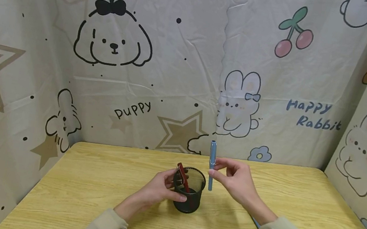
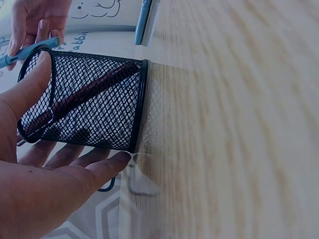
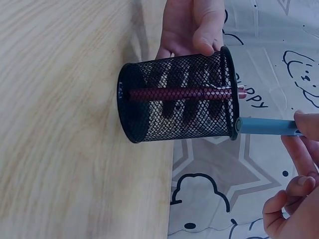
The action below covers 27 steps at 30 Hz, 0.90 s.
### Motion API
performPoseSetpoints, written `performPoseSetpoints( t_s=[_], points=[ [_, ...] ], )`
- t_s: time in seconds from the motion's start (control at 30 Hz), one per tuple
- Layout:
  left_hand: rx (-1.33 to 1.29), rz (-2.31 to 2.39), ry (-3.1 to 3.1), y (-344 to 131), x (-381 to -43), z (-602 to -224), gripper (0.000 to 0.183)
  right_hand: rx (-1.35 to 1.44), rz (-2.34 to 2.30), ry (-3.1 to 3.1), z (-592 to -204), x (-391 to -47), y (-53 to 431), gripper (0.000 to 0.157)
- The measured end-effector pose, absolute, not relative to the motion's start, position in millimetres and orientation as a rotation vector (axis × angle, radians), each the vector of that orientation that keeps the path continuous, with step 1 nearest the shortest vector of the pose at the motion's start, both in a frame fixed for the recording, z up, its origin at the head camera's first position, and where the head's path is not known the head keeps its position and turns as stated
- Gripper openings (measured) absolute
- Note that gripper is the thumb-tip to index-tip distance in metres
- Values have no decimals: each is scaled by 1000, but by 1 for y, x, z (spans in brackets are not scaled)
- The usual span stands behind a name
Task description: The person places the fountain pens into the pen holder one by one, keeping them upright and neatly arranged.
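Observation:
A black mesh pen holder (image 1: 188, 204) stands upright on the table. My left hand (image 1: 158, 188) grips it from the left, thumb on the near side and fingers around the far side. Inside leans a dark red pen (image 3: 184, 94), its upper end above the rim in the head view. Between thumb and fingers, my right hand (image 1: 239, 180) pinches a blue pen (image 1: 213, 154), held nearly upright. In the right wrist view, that pen's lower end is close by the holder's rim; whether they touch, I cannot tell.
Another blue pen (image 2: 143, 22) lies on the wooden table (image 1: 93, 196), mostly hidden by the right forearm in the head view. A printed cloth (image 1: 176, 70) hangs behind the table and along both sides. Each wrist carries a small black camera.

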<state>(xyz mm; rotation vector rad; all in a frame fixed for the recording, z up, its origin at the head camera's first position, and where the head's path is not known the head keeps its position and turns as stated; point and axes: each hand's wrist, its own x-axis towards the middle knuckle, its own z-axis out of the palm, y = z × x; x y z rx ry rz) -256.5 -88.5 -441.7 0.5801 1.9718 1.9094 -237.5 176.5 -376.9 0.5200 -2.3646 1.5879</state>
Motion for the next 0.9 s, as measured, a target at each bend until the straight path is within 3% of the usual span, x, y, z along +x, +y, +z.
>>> performPoseSetpoints(
  t_s=[0.27, 0.9],
  points=[
    [577, 1888, 1992, -88, -256, -440, 81, 567, 1607, -2335, -371, -242, 172, 16],
    [581, 1891, 1997, -90, -256, -440, 77, 587, 1607, -2381, -376, -251, 158, 28]
  ],
)
